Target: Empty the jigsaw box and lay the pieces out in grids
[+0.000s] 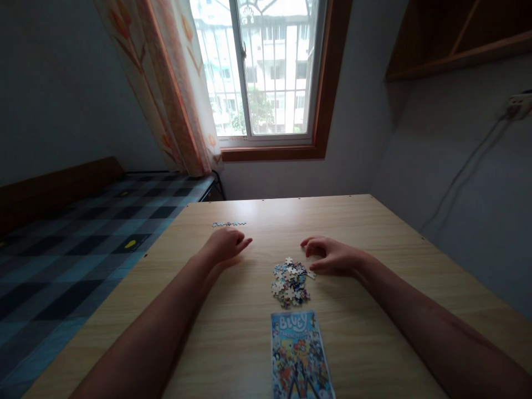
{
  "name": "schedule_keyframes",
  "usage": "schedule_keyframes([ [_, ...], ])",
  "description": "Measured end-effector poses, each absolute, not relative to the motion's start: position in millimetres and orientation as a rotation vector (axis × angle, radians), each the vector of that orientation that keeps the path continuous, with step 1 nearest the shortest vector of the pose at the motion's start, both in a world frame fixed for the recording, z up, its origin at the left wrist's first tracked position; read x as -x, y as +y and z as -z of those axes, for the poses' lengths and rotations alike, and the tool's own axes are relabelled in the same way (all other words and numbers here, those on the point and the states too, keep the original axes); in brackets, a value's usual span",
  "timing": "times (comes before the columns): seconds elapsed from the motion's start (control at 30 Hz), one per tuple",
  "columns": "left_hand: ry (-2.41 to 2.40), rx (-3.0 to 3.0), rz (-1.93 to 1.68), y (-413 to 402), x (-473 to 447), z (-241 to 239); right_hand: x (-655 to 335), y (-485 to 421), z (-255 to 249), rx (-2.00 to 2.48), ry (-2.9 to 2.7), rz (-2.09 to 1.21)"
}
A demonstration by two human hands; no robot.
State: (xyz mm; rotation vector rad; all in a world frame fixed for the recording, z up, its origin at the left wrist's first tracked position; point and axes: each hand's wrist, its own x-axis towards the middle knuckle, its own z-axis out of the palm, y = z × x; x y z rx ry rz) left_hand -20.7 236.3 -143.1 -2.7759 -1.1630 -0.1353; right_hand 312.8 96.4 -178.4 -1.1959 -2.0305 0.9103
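Picking, apparently, from multicoloured jigsaw pieces (290,284) heaped just beyond blue rectangular printed sheet (299,354); right hand (337,256) beyond-right of it, parted wide; left hand (223,244) beyond-left, curled, contents unclear; next calls for pinching.

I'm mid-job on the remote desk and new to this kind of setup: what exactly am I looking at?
There is no machine: these are a person's bare hands, seen by one camera worn on their head, looking forward and down. On the wooden table lie a loose pile of puzzle pieces, a printed Bluey picture nearer the camera, and a row of pieces farther off. The left hand is by that row; whether it holds anything is unclear. The right hand, thumb and fingers apart, is beside the pile and seems to hold nothing.
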Motion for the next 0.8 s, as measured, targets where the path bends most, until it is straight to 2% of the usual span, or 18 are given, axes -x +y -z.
schedule_keyframes([
  [0.2, -1.099, 2.905, -0.123, 208, -8, 142, -316, 94, 167, 1.389, -2.187, -0.756],
  [0.37, -1.023, 2.953, -0.108, 198, -17, 147, -324, 100, 162, 1.368, -2.243, -0.712],
  [0.57, -1.022, 2.893, -0.043, 207, -13, 155, -336, 103, 164, 1.652, -2.14, -0.451],
  [0.8, -1.014, 2.903, -0.007, 209, -11, 158, -321, 98, 153, 1.94, -2.126, -0.487],
])
